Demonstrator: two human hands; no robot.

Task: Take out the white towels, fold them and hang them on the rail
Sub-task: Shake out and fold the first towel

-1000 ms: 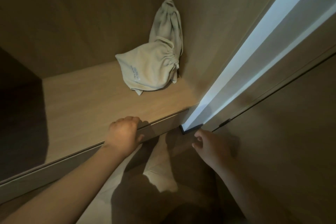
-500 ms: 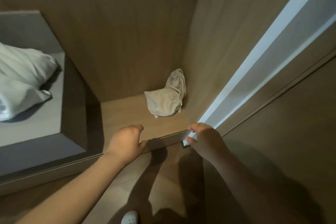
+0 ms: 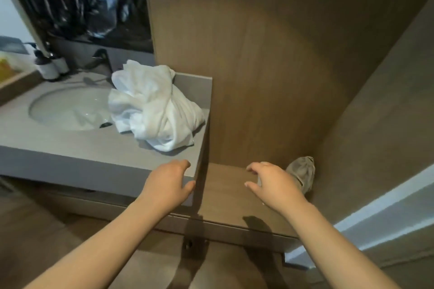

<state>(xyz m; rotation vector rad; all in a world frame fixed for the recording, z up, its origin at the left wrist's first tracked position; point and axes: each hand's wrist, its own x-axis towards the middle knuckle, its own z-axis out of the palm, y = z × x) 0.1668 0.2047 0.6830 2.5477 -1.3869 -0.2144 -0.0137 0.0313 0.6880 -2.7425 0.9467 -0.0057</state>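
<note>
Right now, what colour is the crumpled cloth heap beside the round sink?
White; the crumpled cloth heap shows best in the head view.

— What's that heap by the basin?
— I'm seeing white towels point(image 3: 152, 105): soft terry cloth, matt, heavily creased.
— And underneath?
— The bench point(image 3: 58, 145) reads as grey stone or composite, smooth and matt. The sink point(image 3: 58, 105) set into it is glossy white, ceramic by the look.
— Over on the right?
— A wood-grain panel point(image 3: 258, 65), matt brown with fine vertical grain. The shelf point(image 3: 225, 197) below has the same finish. In its corner I've got a pouch point(image 3: 303, 171) of thin grey-beige woven cloth, gathered and wrinkled.
— Up top?
— A black plastic sheet point(image 3: 89, 0), crinkled and shiny, catching highlights. The tap point(image 3: 104, 60) looks like dark matt metal.
</note>
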